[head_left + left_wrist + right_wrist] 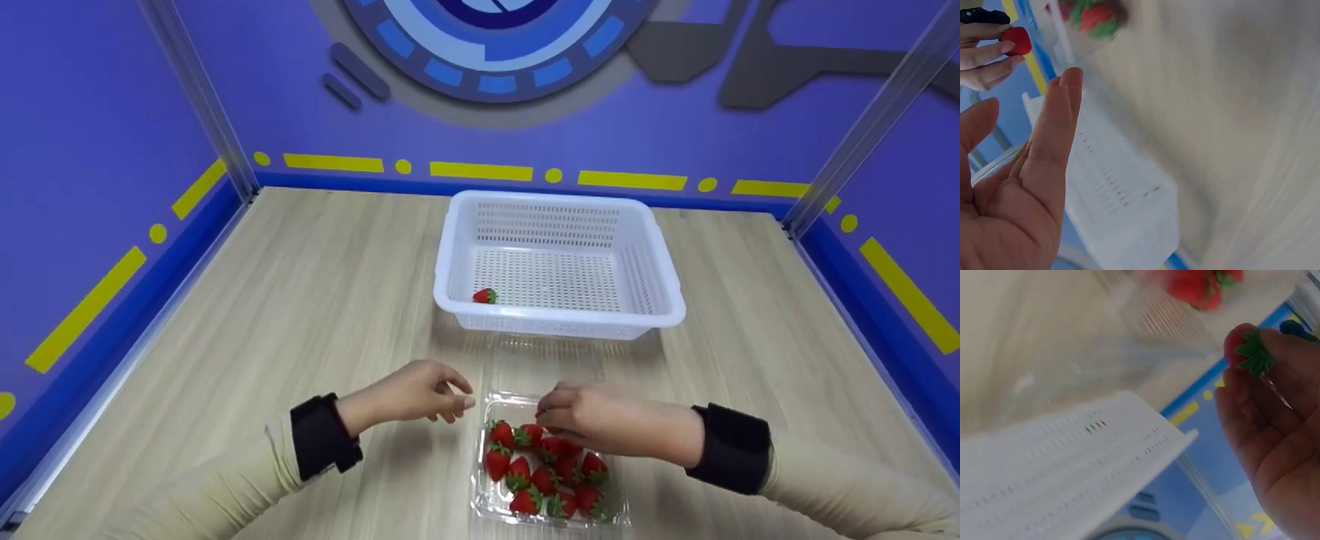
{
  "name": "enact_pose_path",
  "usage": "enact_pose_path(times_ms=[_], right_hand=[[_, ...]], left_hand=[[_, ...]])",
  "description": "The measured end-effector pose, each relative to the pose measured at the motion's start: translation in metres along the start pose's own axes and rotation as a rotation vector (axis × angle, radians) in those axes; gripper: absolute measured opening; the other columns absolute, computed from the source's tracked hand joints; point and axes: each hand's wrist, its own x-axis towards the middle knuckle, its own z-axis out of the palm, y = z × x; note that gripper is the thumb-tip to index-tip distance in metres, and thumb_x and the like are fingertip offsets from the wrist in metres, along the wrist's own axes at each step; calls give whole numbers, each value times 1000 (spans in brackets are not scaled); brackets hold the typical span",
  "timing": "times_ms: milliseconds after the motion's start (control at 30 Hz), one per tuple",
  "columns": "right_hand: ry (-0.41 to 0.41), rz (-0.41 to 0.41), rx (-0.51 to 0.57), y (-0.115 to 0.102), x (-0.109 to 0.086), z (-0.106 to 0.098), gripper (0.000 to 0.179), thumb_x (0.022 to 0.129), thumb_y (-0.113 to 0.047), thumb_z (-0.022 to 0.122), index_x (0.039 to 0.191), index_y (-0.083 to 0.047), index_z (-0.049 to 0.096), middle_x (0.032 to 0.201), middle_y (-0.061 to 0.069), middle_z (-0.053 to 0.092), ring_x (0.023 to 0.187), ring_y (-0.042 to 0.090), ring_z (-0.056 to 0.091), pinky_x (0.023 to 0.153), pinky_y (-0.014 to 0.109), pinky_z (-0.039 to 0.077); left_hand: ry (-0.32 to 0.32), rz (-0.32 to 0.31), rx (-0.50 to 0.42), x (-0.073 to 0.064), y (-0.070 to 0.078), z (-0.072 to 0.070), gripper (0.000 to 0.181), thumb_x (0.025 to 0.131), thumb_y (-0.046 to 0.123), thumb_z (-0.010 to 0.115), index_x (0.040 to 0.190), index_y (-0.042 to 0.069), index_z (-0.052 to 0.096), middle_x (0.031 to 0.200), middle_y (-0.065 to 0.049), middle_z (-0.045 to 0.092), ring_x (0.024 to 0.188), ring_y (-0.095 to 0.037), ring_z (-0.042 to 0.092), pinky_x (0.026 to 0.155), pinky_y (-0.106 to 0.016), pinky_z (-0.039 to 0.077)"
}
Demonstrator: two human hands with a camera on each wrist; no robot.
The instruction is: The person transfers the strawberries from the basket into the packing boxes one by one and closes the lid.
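Note:
My right hand (600,416) pinches a strawberry (1248,350) between thumb and fingertips, its green leaves facing the palm in the right wrist view. In the head view that hand is over the upper right of a clear plastic box (480,491), and the held berry is mostly hidden by the fingers. Several red strawberries (543,480) lie in the box. Just left of the box, my left hand (416,391) hovers with relaxed fingers and holds nothing; its palm (1016,225) shows in the left wrist view.
Behind the box stands a white perforated basket (559,319), with one strawberry (485,295) in its front left corner. Both are on a wood-grain table (322,285). Blue panels (300,112) with yellow marks enclose the back and sides.

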Motion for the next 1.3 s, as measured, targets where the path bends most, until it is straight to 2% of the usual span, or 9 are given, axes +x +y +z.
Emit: enact_pose_path(times_ms=[233,433,633,833,1000,1300], right_hand=[[-44,14,-228,-8,-9,23,20,83,-9,81,102,-14,78,102,-4,78,90,10,69,74,18,59],[-11,21,-298,-16,-11,35,27,79,-4,81,105,-12,76,104,-3,75,89,10,66,75,19,58],[27,39,-306,-20,-10,41,30,75,0,80,103,-10,76,102,0,73,86,11,67,72,19,58],[-40,83,-280,-23,-7,39,28,77,0,80,103,-11,77,100,0,70,85,11,69,68,19,59],[-83,95,-280,-23,-8,37,26,78,-1,80,102,-11,77,96,0,69,82,10,68,68,19,59],[-98,110,-236,-22,-11,41,26,73,-1,81,96,-12,76,90,-2,65,74,10,64,63,18,55]], left_hand=[[-39,-81,-75,7,-11,18,28,99,20,69,110,-5,72,91,-22,78,82,-29,78,69,-31,64],[-35,-86,-127,13,-14,28,21,95,15,72,101,-5,73,89,-25,78,78,-29,78,68,-33,64],[-17,-77,-156,16,-18,34,15,91,8,75,95,-7,74,86,-26,77,71,-25,78,61,-26,61],[-29,-80,-220,15,-19,38,12,90,4,74,90,-8,72,85,-28,76,66,-18,76,58,-21,59],[-43,-89,-276,15,-19,39,11,91,2,72,89,-8,70,85,-30,75,64,-11,73,63,-26,63],[-37,-83,-275,16,-15,37,9,91,2,72,88,-6,69,85,-31,75,68,-23,77,64,-28,64]])
